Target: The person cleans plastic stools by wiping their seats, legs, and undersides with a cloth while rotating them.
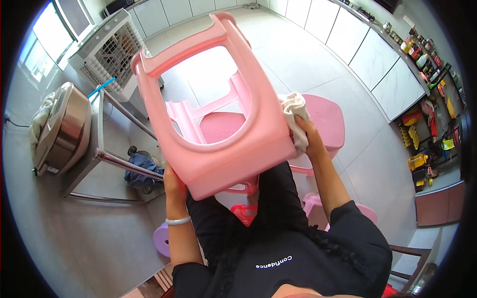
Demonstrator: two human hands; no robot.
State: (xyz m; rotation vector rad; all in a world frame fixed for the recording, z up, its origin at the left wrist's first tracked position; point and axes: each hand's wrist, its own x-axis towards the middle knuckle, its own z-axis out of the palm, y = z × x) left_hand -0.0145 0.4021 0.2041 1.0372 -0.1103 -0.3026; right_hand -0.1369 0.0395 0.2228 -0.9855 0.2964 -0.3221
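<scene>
A pink plastic stool [233, 159] is held up on its side above my lap, and an oval opening shows through its near side. My left hand [174, 181] grips the stool's lower left edge, its fingers mostly hidden behind the plastic. At the right side, my right hand [309, 131] holds a whitish cloth [295, 114] against the stool. Behind that hand stands another pink stool [325, 119] with a textured seat. Through the opening, part of a further pink stool [222, 126] is visible.
Left are a metal-framed table [102, 154] with a rice cooker [64, 131] and an air cooler [112, 49]. A purple stool [161, 239] is lower left. White cabinets [372, 59] and a shelf with bottles [420, 160] line the right. A red object [243, 213] lies between my legs.
</scene>
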